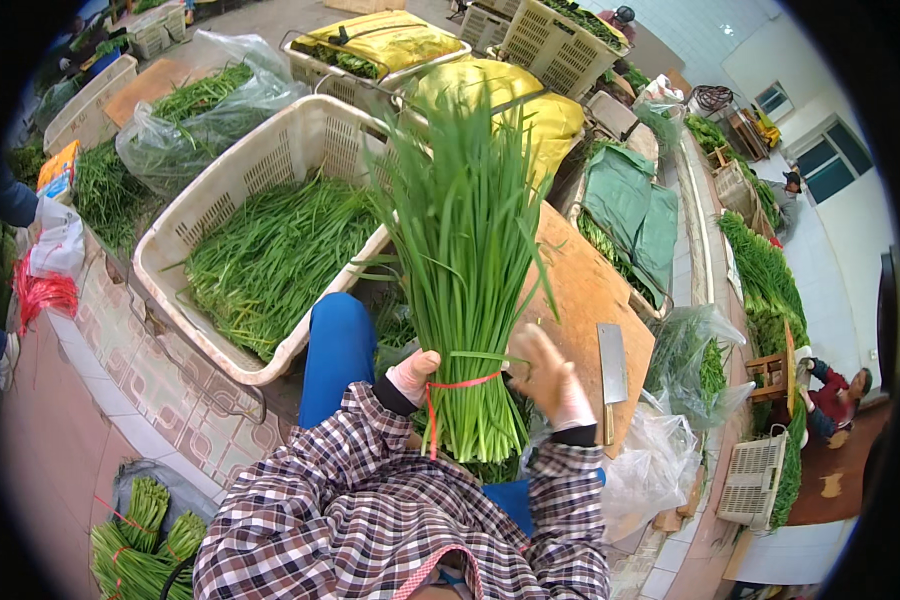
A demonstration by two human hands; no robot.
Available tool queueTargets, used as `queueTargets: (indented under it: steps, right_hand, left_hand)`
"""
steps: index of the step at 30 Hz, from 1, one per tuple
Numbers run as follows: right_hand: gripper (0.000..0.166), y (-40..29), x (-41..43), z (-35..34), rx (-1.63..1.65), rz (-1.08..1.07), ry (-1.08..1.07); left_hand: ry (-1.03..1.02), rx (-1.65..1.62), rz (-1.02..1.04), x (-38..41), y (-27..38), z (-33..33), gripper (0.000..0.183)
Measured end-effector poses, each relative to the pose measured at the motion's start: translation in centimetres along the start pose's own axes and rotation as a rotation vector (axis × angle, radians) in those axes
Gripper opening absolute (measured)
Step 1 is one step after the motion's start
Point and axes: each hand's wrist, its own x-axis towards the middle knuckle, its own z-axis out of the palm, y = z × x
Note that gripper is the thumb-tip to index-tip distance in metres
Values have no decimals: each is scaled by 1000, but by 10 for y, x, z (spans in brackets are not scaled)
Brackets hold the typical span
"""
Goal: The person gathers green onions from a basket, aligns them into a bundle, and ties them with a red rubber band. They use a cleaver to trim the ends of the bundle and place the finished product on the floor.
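A large bunch of Chinese chives [465,300] stands upright before me, cut ends down, with a red tie [465,382] around its lower stems. My left hand [414,375] grips the bunch at its left side, by the tie. On the right side my right hand [546,371] is slightly blurred, its fingers raised and apart beside the stems. A cleaver [612,367] lies on the wooden board [577,285] to the right. Loose chives [277,262] fill part of the white plastic crate [221,360] on the left.
Tied bunches [139,532] lie on the floor at lower left, and red ties [45,292] hang at far left. Clear plastic bags [652,457] lie right of the board. Crates with yellow covers [390,41] stand ahead. Other people [840,397] sit at the far right.
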Motion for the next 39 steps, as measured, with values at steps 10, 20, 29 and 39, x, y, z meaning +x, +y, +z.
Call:
queueTargets:
  steps: [10,20,29,39]
  right_hand:
    - [94,91,-22,28,391,-104,-161]
    - [95,86,-34,29,-30,-491,319]
    - [114,59,-57,4,-424,-483,390]
    - [65,21,12,25,285,-415,237]
  left_hand:
    - [-22,341,-181,27,17,-21,82]
    - [229,343,14,39,15,7,87]
    - [401,165,157,40,-30,6,61]
    - [444,217,184,17,-24,40,57]
